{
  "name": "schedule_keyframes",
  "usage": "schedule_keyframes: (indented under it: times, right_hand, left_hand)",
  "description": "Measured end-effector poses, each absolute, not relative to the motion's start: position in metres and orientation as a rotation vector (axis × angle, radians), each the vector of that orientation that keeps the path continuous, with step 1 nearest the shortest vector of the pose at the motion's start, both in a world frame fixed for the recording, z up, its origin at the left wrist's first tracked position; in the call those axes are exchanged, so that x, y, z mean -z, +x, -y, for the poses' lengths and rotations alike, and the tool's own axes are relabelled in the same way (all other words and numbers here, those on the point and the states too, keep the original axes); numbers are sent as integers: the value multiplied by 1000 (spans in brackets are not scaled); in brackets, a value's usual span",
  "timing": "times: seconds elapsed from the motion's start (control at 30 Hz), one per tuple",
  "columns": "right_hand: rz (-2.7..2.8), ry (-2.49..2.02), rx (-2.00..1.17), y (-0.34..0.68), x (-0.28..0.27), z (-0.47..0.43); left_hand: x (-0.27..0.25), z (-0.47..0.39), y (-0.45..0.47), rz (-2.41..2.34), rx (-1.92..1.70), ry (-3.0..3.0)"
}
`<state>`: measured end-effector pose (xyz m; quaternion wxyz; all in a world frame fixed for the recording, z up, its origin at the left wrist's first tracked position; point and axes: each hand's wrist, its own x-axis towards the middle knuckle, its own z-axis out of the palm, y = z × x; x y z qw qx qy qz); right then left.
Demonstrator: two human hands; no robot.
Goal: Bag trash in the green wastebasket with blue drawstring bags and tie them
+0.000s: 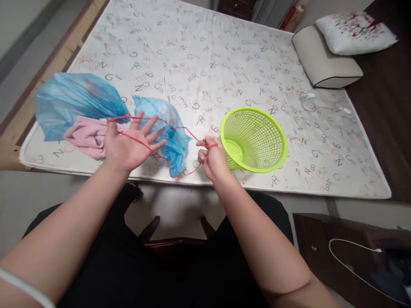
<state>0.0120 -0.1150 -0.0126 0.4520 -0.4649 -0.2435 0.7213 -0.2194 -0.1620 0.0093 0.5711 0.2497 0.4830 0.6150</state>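
Note:
A thin red string runs in a long loop between my two hands over the mattress. My left hand is open, palm up with fingers spread, and the string passes round its thumb and across the fingers. On the other side, my right hand is closed, its fingers pinching the string. Behind my left hand lie a pink cloth and a large blue plastic bag. A smaller blue plastic bag sits between the hands. Just right of my right hand is a lime-green mesh basket, tilted toward me.
The mattress has a letter print. At its far right are a beige cushion and a white patterned pillow. A white cable lies at right. A dark cabinet with another white cord stands at lower right.

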Motion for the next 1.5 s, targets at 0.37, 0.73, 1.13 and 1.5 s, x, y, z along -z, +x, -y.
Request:
schedule_keyframes:
  times: [0.37,0.73,1.13,1.5]
  right_hand:
    - [681,-1012,-1966,22,-3,109]
    - [714,-940,-1911,33,-6,103]
    - [1086,-675,-2106,35,-10,112]
    - [1884,-1277,-1444,17,32,123]
  left_hand:
    - [-19,155,-301,-1211,-1728,359]
    - [-20,151,-304,-1435,-1725,359]
    - [42,164,-236,-1889,-683,1251]
    - [87,160,-213,-1654,-772,1039]
